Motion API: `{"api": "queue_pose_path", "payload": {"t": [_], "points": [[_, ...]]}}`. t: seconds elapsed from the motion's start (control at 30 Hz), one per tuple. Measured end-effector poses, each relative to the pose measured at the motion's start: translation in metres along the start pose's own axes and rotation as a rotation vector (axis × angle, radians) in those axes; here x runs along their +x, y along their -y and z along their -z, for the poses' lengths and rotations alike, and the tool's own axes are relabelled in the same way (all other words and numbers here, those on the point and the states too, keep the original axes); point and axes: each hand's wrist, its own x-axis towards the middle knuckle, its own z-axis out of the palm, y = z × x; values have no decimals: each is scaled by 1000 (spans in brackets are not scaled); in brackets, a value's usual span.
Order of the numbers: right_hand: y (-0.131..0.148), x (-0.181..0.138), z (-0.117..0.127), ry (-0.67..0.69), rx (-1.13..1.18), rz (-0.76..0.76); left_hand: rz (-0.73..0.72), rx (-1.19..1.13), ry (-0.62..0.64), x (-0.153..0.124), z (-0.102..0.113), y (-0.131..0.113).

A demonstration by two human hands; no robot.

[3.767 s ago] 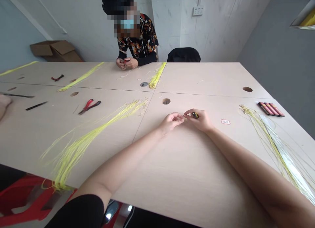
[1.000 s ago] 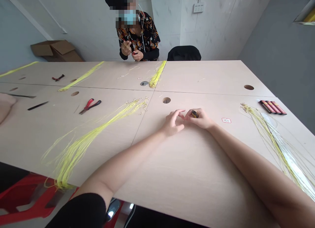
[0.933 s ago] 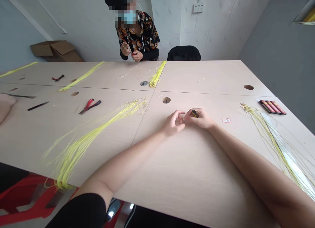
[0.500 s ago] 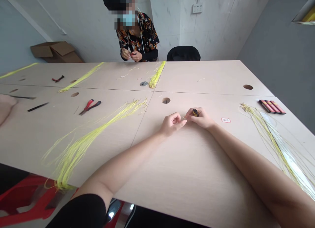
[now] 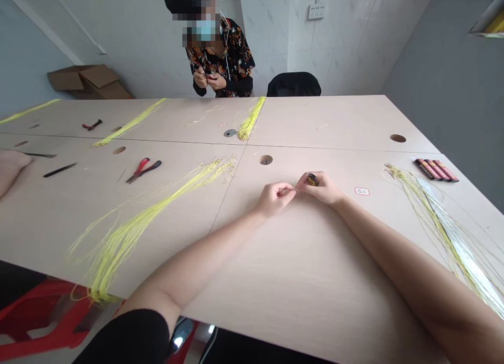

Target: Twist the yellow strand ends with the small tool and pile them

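Observation:
Both my hands rest together near the middle of the pale wooden table. My right hand is closed round a small black-and-yellow tool. Fingertip to fingertip with it, my left hand is curled in a pinch on something too small to name. A long bundle of yellow strands lies to the left of my hands. A second bundle of yellow strands lies at the right.
Red-handled pliers lie at left, with dark tools beyond. A person across the table works with both hands raised. Red-and-black sticks lie far right. Round holes pierce the table. Another person's hand shows at the left edge.
My left fingers, spread a second ago, have curled into a pinch against my right fingertips. The person opposite keeps working with raised hands.

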Motion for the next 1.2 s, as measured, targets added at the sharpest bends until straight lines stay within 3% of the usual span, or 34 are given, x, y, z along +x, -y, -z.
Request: {"api": "queue_pose_path", "payload": {"t": [0.67,0.97,1.2], "points": [[7,0,-1,22,-60,-17,-28,-6,11,4,1,3],[6,2,-1,-73,-74,-46,-21,-29,12,4,2,5],[3,0,0,-33,-31,-32,-23,-39,13,5,2,5]]}}
